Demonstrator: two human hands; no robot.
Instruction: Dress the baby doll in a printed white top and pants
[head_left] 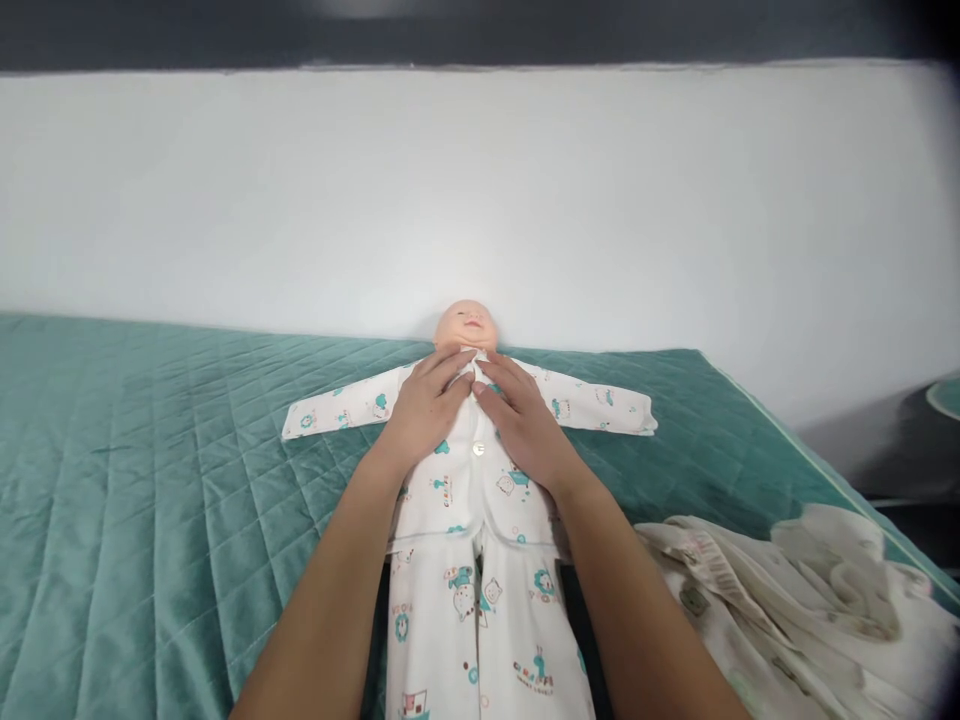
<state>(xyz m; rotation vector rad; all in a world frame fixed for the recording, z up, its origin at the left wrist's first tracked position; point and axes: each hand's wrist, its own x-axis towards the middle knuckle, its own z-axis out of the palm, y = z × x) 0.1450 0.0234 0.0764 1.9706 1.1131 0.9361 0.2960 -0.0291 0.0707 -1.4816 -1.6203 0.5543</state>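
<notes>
A baby doll [469, 322] lies on its back, its bald head near the wall. It is dressed in a white long-sleeved baby shirt [450, 495] with teal and brown animal prints, sleeves spread to both sides. At the upper chest, my left hand [431, 400] and my right hand [517, 405] meet from either side of the front opening. Thumbs and fingertips of both close on the shirt's edges just below the neck. Lower down, a pale button [478, 449] shows on the front. Matching baby trousers [435, 640] stretch toward me between my forearms.
A teal quilted cover [187, 480] lies under the doll, and its light-piped edge runs along the right. Crumpled cream baby clothes [795, 600] are heaped at the lower right. A white wall [480, 180] stands right behind the doll's head.
</notes>
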